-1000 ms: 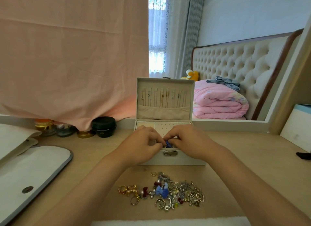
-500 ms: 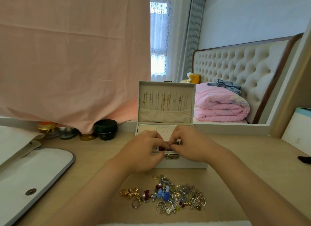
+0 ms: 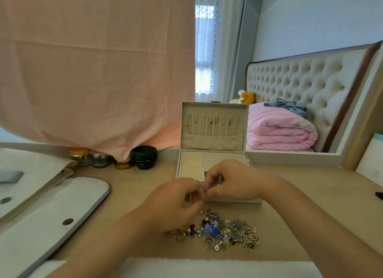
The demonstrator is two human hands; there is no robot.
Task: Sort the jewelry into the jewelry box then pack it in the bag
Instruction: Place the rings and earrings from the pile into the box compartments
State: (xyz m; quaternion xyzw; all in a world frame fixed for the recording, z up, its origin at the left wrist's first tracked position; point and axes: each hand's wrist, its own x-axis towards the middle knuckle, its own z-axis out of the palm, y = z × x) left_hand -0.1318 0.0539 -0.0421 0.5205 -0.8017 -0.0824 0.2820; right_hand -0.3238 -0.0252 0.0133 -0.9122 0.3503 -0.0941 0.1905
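The white jewelry box (image 3: 189, 168) stands open in the middle of the desk, its lid (image 3: 213, 141) upright with several necklaces hanging inside. A pile of loose jewelry (image 3: 226, 232), including a blue bow and gold rings, lies in front of the box. My left hand (image 3: 176, 201) hovers between the box's front edge and the pile, fingers curled. My right hand (image 3: 236, 182) is over the box's front compartments, thumb and forefinger curled toward the left fingertips. Whatever is between the fingertips is hidden. The white bag (image 3: 62, 205) with grey trim lies at the left with its flap open.
Dark and gold jars (image 3: 144, 156) stand behind the bag under a hanging pink cloth (image 3: 93, 70). A mirror behind the box reflects a bed. A white board (image 3: 371, 166) leans at the right, with a black object (image 3: 379, 195) at the edge. White cloth (image 3: 207, 267) covers the near desk edge.
Both hands have drawn back from inside the box toward me, the left further than the right. The blue piece pinched between them a second ago is no longer visible.
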